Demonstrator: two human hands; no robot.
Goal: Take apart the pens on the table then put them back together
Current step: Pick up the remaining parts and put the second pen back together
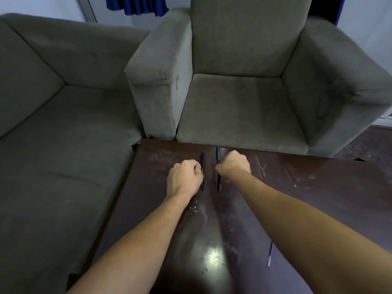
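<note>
Both forearms are reaching forward over a dark brown bench (318, 187) whose top is showing scratches and a bright patch of reflected light near the person.

The left hand (184, 179) is lying knuckles-up on the bench with its fingers curled inward. Its fingertips are meeting the left pen (202, 166), a dark pen lying lengthwise, pointing away from the person. The curled fingers are hiding the contact, so it cannot be told whether the hand is pinching the pen or only touching it.

The right hand (233, 165) is also lying knuckles-up, curled into a loose fist. Its thumb side is meeting the right pen (218, 155), a second dark pen lying roughly parallel to the first and just beside it. This pen is showing beyond the hand at the far end and below it at the near end, so the hand is sitting at about mid-length. Whether the fingers are closing around the barrel cannot be told.

The two pens are lying near the far edge of the bench, between the hands, apart from each other.

A thin blue-and-white refill (270, 254) is lying on the bench well apart from the pens, just beside the right forearm.

A grey armchair (244, 92) is standing beyond the bench, with a grey sofa (53, 124) to its left
</note>
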